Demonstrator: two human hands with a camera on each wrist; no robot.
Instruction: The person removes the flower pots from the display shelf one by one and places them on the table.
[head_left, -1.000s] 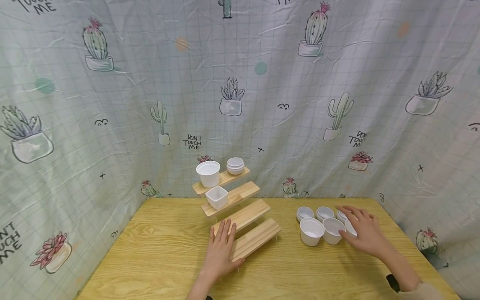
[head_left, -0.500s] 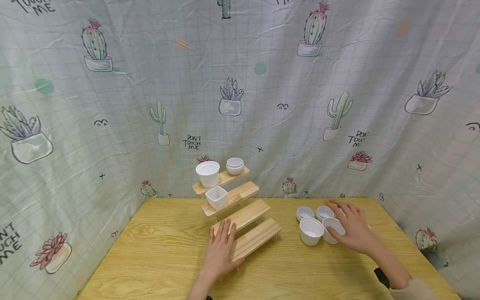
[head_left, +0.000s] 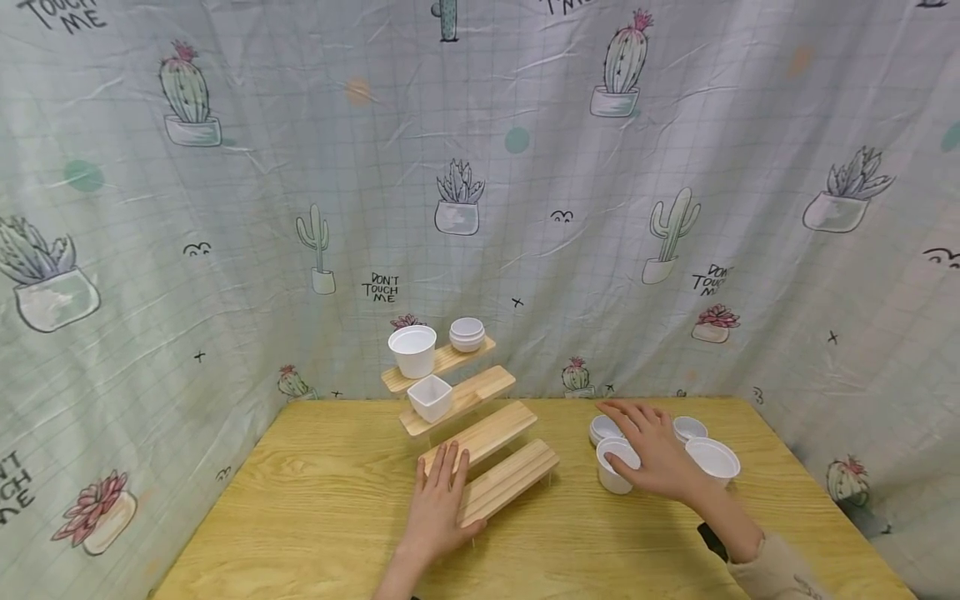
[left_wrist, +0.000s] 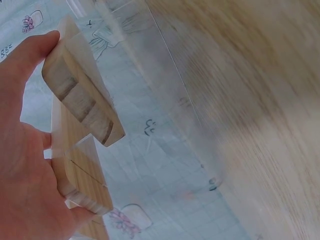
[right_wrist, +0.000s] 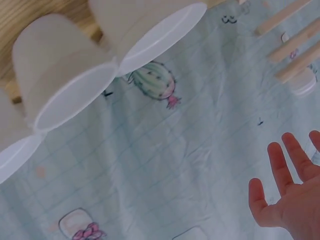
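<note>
My left hand (head_left: pixel 438 508) rests on the left end of a stepped wooden stand (head_left: pixel 489 429). Its fingers lie along the third board down and its thumb reaches the lowest one. Seen from the left wrist, the thumb touches the end of a board (left_wrist: pixel 80 90), with fingertips at the board behind. My right hand (head_left: pixel 652 454) hovers with spread fingers over a group of white plastic cups, holding nothing. One tall cup (head_left: pixel 617 467) shows by its thumb, and another (head_left: pixel 712 458) stands to the right. The hand hides the middle cups. Tall cups (right_wrist: pixel 65 75) also fill the right wrist view's upper left.
On the stand's top board are a tall round cup (head_left: pixel 413 350) and a low ribbed cup (head_left: pixel 467 333). A square cup (head_left: pixel 430 397) sits on the second board. A cactus-print curtain (head_left: pixel 480 250) closes off the back and sides of the wooden table (head_left: pixel 300 500).
My right hand has moved left across the cups, uncovering the two at the right and covering the middle ones. My left hand stays on the stand. The head view has shifted slightly.
</note>
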